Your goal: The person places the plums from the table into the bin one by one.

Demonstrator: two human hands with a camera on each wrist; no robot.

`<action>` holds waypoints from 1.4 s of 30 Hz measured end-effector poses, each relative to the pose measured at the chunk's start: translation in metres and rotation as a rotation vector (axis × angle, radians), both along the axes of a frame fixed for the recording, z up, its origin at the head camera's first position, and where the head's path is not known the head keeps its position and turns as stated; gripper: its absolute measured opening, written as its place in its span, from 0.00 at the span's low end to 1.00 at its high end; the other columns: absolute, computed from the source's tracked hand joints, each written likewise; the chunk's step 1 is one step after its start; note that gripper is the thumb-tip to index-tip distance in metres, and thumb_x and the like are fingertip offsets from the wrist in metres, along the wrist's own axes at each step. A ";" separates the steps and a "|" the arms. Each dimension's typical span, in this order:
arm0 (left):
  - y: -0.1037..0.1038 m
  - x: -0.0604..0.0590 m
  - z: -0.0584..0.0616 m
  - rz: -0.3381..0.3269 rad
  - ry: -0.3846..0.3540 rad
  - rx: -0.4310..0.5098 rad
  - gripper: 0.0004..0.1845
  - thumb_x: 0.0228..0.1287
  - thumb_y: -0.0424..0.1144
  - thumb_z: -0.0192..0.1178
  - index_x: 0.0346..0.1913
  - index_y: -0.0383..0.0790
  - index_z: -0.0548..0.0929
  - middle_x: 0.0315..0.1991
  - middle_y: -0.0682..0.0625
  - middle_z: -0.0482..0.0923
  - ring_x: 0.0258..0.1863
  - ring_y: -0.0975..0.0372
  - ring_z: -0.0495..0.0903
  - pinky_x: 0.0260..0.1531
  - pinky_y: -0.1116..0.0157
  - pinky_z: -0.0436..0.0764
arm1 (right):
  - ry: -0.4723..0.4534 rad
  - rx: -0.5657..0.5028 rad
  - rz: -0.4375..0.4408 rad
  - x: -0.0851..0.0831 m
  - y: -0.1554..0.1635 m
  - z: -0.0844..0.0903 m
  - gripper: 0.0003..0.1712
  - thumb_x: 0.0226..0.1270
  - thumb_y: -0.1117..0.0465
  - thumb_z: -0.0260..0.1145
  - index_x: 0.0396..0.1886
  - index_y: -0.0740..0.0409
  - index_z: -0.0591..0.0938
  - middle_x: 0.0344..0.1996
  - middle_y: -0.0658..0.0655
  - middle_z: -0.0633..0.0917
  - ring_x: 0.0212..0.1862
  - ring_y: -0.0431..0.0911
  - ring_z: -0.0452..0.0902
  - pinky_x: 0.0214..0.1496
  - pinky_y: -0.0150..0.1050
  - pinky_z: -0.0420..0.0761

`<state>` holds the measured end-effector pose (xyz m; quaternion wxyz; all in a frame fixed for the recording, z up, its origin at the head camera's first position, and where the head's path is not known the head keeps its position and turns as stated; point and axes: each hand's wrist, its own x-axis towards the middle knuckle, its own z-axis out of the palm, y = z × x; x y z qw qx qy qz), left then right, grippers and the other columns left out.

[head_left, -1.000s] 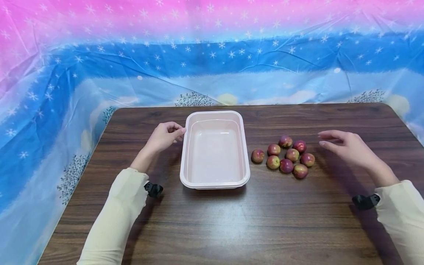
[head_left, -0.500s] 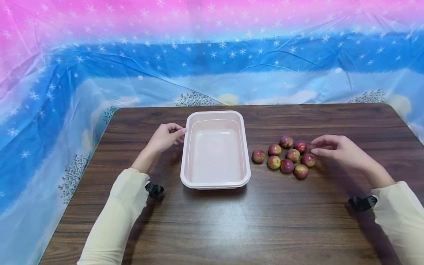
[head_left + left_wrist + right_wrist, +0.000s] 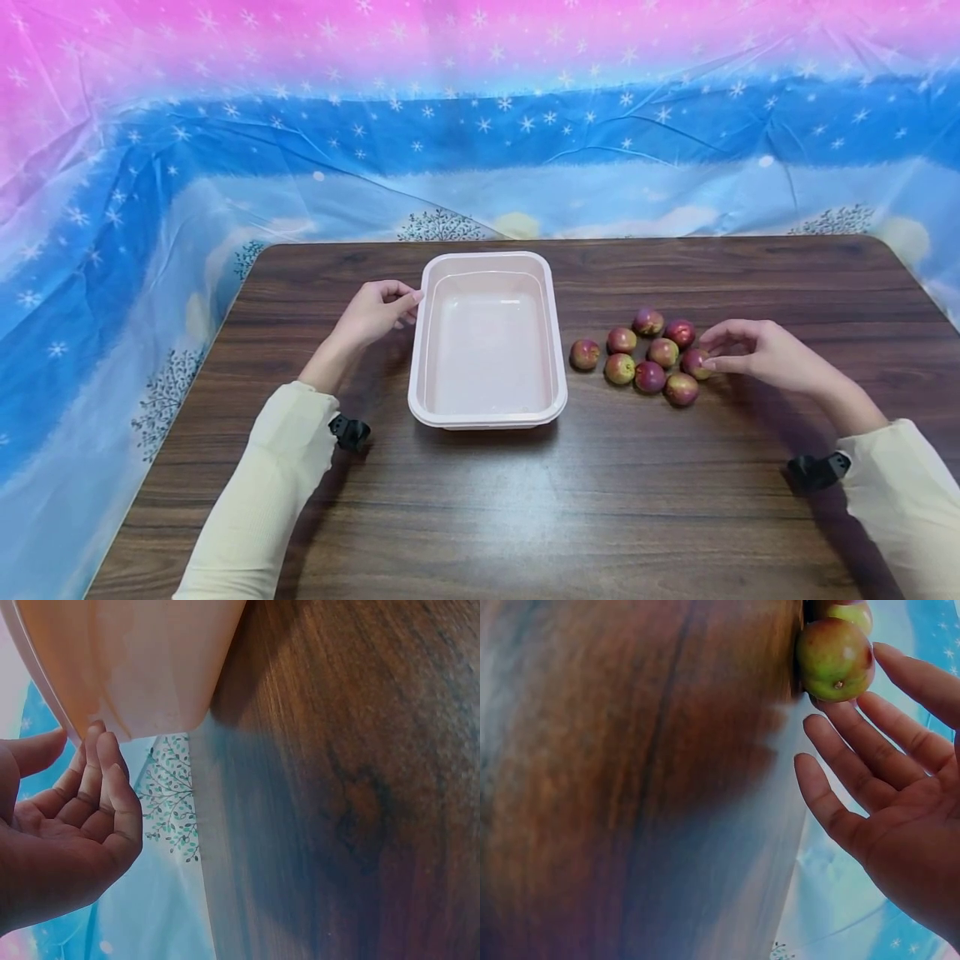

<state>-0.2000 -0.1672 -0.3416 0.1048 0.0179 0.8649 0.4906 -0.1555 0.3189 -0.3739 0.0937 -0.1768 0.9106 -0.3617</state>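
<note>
- Your counter (image 3: pixel 600 517) is a dark brown, wood-grain top with rounded far corners; light glares off it near the middle front.
- Behind and to the left of it hangs a thin plastic sheet (image 3: pixel 480 125), pink at the top and blue below, printed with white snowflakes and small trees, creased all over.
- The pale pink rectangular plastic tray (image 3: pixel 487 412) sits left of centre on the counter, with nothing inside it.
- Your left hand (image 3: pixel 371 312) rests at the tray's left rim, fingers loosely curled, fingertips (image 3: pixel 101 746) touching the outer wall; its grip is not closed round anything.
- Eight small red-and-green round fruits (image 3: pixel 649 375) lie in a tight cluster to the right of the tray, apart from it.
- Your right hand (image 3: pixel 757 354) is at the cluster's right edge, fingers nearly straight and relaxed; the fingertips (image 3: pixel 832 712) meet the rightmost fruit (image 3: pixel 694 362), with no grip closed round it.
- Both forearms wear cream sleeves (image 3: pixel 262 492), each with a black strap at the wrist.
</note>
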 end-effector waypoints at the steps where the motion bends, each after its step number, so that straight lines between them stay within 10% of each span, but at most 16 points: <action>1: 0.000 0.000 0.000 -0.001 0.001 0.000 0.16 0.68 0.41 0.51 0.43 0.27 0.77 0.32 0.41 0.78 0.37 0.46 0.77 0.41 0.53 0.76 | 0.001 0.002 0.005 0.000 0.000 -0.001 0.14 0.58 0.62 0.67 0.43 0.61 0.79 0.36 0.56 0.82 0.35 0.36 0.78 0.33 0.31 0.77; 23: -0.001 0.000 -0.001 0.001 0.010 -0.004 0.16 0.68 0.41 0.51 0.43 0.28 0.77 0.33 0.40 0.78 0.36 0.52 0.77 0.41 0.53 0.76 | 0.031 0.048 0.032 0.000 0.002 -0.001 0.12 0.59 0.61 0.66 0.42 0.59 0.80 0.36 0.55 0.83 0.34 0.36 0.77 0.31 0.32 0.76; 42: 0.000 0.001 -0.001 -0.005 0.009 0.002 0.16 0.68 0.41 0.51 0.44 0.27 0.77 0.37 0.34 0.77 0.40 0.47 0.77 0.43 0.52 0.75 | 0.069 0.095 0.001 -0.009 0.000 0.038 0.15 0.60 0.61 0.66 0.46 0.61 0.79 0.37 0.57 0.83 0.34 0.36 0.78 0.31 0.30 0.75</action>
